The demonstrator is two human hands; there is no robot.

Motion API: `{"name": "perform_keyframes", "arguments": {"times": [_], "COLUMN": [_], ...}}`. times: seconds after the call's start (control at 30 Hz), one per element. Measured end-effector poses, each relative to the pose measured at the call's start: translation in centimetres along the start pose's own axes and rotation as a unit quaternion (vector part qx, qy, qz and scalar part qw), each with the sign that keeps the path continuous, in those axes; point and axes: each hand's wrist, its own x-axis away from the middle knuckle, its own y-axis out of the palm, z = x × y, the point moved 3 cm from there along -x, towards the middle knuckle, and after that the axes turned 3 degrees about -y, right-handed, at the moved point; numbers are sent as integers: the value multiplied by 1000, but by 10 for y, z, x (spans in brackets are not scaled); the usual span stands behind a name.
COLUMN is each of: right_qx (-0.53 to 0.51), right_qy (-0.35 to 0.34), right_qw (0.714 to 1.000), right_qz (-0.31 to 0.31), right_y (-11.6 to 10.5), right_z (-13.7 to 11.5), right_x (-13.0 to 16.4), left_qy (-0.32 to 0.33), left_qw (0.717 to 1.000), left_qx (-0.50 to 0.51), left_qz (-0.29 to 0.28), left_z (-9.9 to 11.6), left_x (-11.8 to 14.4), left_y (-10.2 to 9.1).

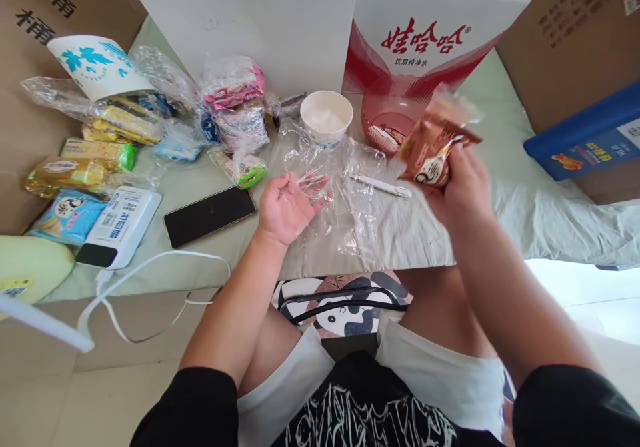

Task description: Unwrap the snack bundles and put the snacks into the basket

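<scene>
Right grip is clamped on a brown snack packet, I can see that clearly: the right hand [465, 177] has the brown snack packet [431, 157] up off the table [425, 233], to the right of the white paper bowl [327, 115]. Whether it's one packet or several, I can't tell! Over to the left hand [287, 210], palm up on the near side of the paper bowl, fingers apart, clear plastic film [345, 207] about their tips. A translucent red bowl [375, 127] sits just right of the paper bowl; a slim white tool [383, 186] lies nearer me, and a black phone [210, 217] rests to its left.
</scene>
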Motion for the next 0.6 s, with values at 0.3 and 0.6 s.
{"name": "perform_keyframes", "arguments": {"times": [0.3,0.6], "right_qx": [619,643], "right_qy": [-6,50], "right_qw": [782,742], "right_qz": [-70,-181], "right_y": [4,14], "right_z": [-59,-20], "right_x": [-104,-128], "left_qy": [8,1], "left_qw": [1000,999], "left_qx": [6,29], "left_qz": [-18,-25], "left_z": [6,4], "left_x": [1,4], "left_y": [2,4]}}
